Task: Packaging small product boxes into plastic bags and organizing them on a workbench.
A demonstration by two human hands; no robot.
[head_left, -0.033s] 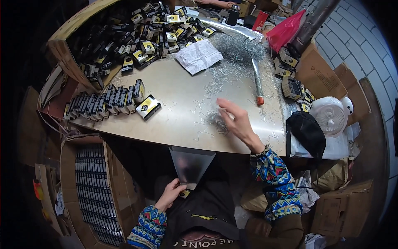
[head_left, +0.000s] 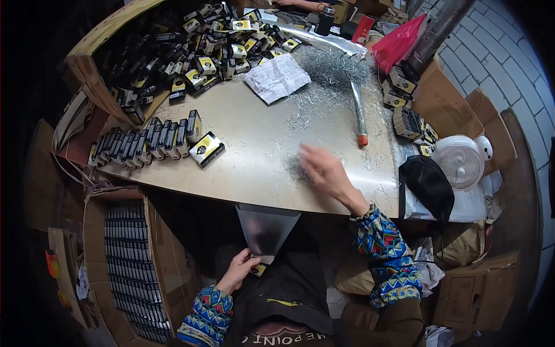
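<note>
Near the table's front edge, a grey metal funnel-shaped chute (head_left: 267, 225) hangs down, wide at the top and narrow below. At its lower end my left hand (head_left: 236, 272) grips a small black, white and yellow box (head_left: 258, 269). The box's lower part shows beneath my thumb; the rest is hidden. Over the table my right hand (head_left: 326, 172) has its fingers stretched out and a little blurred. Thin silvery metal pins (head_left: 299, 168) lie scattered around and under its fingertips. I see nothing held in that hand.
A row of small boxes (head_left: 147, 141) and one tilted box (head_left: 207, 149) stand at the left. Behind them is a large heap of boxes (head_left: 202, 63). Crumpled paper (head_left: 277, 79), a pin pile (head_left: 335, 66), a foil-wrapped bar (head_left: 358, 110), a white fan (head_left: 459, 162) and a filled carton (head_left: 151, 243) surround the table.
My right hand has shifted very slightly over the pins, its fingers drawn a little lower and to the left. My left hand and its box stay where they were.
</note>
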